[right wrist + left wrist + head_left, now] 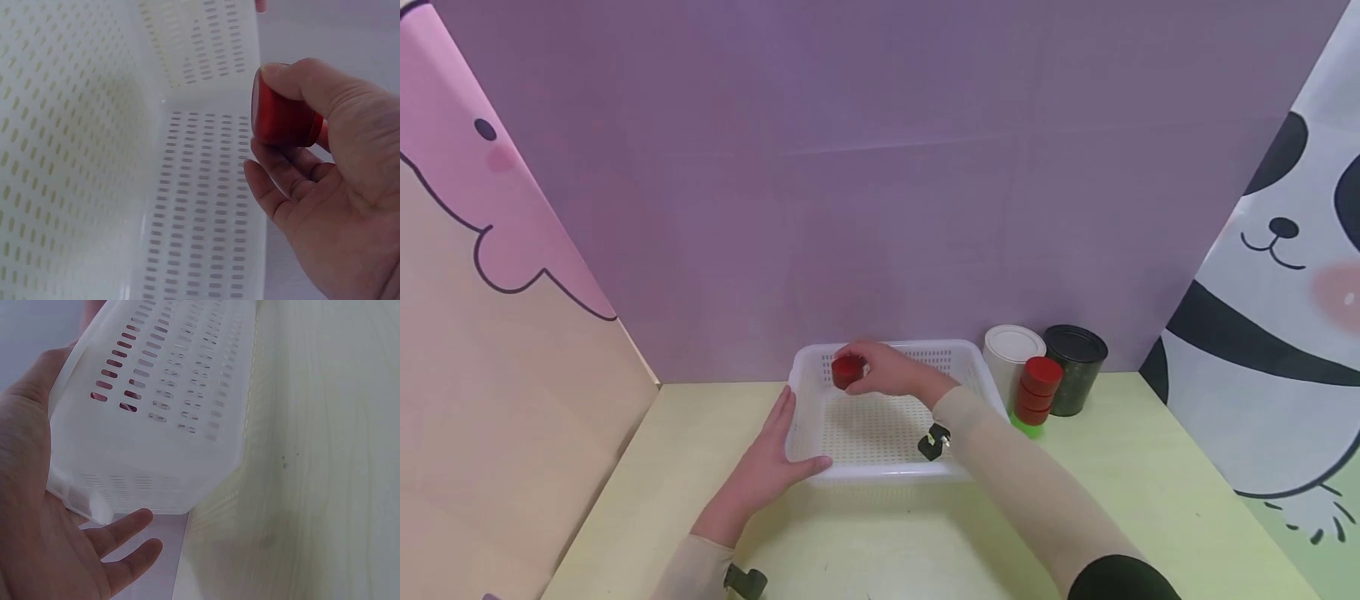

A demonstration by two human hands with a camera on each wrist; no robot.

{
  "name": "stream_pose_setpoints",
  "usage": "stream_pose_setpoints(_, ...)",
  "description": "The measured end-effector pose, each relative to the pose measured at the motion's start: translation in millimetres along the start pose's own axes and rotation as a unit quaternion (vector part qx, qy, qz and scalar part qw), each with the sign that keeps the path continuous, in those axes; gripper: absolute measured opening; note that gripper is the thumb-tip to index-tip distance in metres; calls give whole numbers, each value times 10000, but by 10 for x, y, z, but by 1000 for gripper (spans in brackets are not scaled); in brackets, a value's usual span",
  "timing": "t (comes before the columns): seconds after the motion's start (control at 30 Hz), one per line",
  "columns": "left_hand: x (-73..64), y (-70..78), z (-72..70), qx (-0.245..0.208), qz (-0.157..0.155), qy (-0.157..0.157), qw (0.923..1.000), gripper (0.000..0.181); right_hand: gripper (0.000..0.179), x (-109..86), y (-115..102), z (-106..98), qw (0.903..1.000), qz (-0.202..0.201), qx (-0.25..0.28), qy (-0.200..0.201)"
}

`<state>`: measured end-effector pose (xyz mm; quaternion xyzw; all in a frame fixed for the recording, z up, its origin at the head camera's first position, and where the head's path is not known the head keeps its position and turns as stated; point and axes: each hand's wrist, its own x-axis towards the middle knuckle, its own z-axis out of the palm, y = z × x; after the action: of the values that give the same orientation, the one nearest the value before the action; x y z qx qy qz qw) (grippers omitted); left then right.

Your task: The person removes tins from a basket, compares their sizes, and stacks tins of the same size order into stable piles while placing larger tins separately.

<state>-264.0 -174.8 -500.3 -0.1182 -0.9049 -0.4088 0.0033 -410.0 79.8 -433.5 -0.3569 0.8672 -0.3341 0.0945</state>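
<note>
My right hand (887,369) holds a small, shiny red round container (847,372) between thumb and fingers, over the back left part of a white plastic basket (895,471). In the right wrist view the container (284,115) lies on its side in my grip, near the basket's rim, with a thin seam near one end. My left hand (771,454) rests at the basket's front left corner. Its thumb reaches along the front rim and its fingers stretch along the left side. The left wrist view shows two fingertips (147,550) extended past the basket's perforated wall (150,425).
Right of the basket stands a stack of red round pieces (1039,387) on a bright green one (1028,429). Behind it are a white lidded can (1011,346) and a dark can (1077,375). A purple backdrop (880,208) rises behind the pale wooden table (1150,500).
</note>
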Motion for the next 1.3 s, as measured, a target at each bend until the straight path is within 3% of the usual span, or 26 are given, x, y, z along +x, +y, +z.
stream_pose_setpoints(0.17,1,5,-9,-15,-5,3,10000,131,60,-68,-42,-114,9998,10,-121,130)
stream_pose_setpoints(0.47,14,-23,8,-52,31,13,10000,129,64,-273,-110,-281,9992,263,142,267)
stream_pose_setpoints(0.63,8,-14,12,-88,21,20,10000,130,61,-391,-132,-348,9989,95,135,445)
stream_pose_setpoints(0.83,-7,3,7,-95,29,33,9999,131,59,-558,-124,-392,9963,-214,176,816)
stream_pose_setpoints(1.3,-31,26,6,-101,132,141,9998,127,62,-974,-61,-472,9848,-53,109,1731)
